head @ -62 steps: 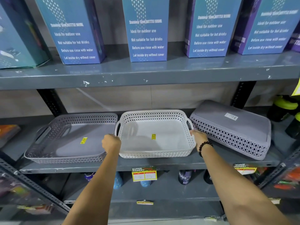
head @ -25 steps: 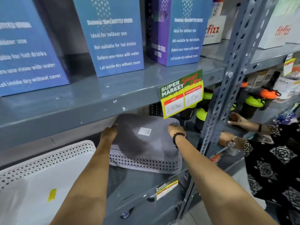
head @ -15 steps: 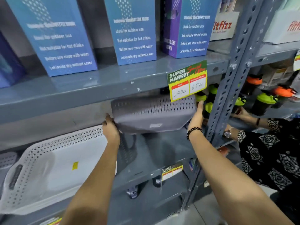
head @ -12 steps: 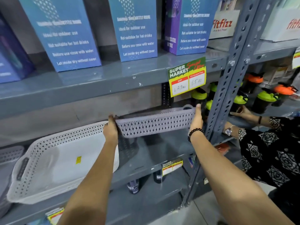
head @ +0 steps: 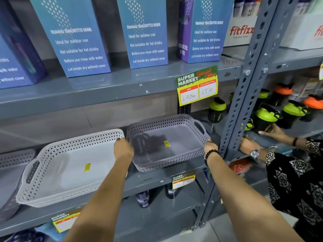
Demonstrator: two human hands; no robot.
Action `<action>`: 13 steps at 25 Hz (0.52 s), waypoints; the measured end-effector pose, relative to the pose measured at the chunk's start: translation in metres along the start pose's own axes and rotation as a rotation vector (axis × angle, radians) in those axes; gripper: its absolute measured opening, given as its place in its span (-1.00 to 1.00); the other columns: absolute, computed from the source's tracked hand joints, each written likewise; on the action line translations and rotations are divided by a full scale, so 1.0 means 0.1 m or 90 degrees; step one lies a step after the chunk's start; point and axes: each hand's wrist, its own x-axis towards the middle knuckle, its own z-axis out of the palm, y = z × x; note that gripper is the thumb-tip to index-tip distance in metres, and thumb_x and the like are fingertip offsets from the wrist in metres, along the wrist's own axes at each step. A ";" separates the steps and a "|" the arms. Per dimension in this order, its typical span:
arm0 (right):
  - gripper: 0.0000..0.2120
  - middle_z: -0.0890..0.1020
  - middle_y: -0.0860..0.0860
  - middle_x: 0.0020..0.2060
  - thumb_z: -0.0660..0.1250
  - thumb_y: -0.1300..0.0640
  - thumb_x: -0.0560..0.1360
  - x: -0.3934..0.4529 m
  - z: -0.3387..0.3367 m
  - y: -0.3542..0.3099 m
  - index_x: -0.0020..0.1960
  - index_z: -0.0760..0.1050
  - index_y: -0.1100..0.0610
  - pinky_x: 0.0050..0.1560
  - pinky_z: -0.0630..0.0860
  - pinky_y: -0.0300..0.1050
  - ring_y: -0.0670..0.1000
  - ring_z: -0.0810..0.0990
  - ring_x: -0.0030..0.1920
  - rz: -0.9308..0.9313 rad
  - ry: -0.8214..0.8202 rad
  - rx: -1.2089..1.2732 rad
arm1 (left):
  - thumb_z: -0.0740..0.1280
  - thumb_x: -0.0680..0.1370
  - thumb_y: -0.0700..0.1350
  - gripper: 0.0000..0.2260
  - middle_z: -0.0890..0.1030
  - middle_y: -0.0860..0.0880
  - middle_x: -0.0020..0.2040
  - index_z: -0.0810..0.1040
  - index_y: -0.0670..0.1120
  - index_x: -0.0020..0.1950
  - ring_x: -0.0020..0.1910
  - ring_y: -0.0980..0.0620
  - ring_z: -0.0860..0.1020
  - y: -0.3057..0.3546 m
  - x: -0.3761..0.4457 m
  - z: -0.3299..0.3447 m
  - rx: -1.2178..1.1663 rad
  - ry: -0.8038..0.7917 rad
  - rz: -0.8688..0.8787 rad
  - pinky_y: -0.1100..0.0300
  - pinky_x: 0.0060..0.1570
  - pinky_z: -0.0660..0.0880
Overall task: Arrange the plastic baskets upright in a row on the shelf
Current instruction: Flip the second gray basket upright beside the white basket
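Far left: grey basket (head: 12,165) mostly out of frame, apparently upright on shelf (head: 157,180). Next: white basket (head: 70,168) upright, open side up, sticker inside. Left hand (head: 123,151) clamped on left rim of grey-lilac basket (head: 167,145); right hand (head: 210,147), beaded bracelet at wrist, gripping right rim. Basket open side up, base at shelf, just beside white one. Judged nearly done: release, maybe square up row. Farther right: another person's hands (head: 248,145) at shaker bottles (head: 265,117).
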 end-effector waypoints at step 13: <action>-0.42 0.24 0.29 0.46 0.19 0.24 0.51 -0.61 0.61 -0.14 0.47 0.11 0.35 0.46 0.23 0.06 0.22 0.21 0.47 -0.332 -0.012 -0.289 | 0.24 0.58 -0.12 -0.68 0.52 -0.28 0.24 0.52 -0.26 0.25 0.15 -0.29 0.54 -0.59 0.07 -0.53 -0.095 0.191 -0.023 -0.07 0.16 0.48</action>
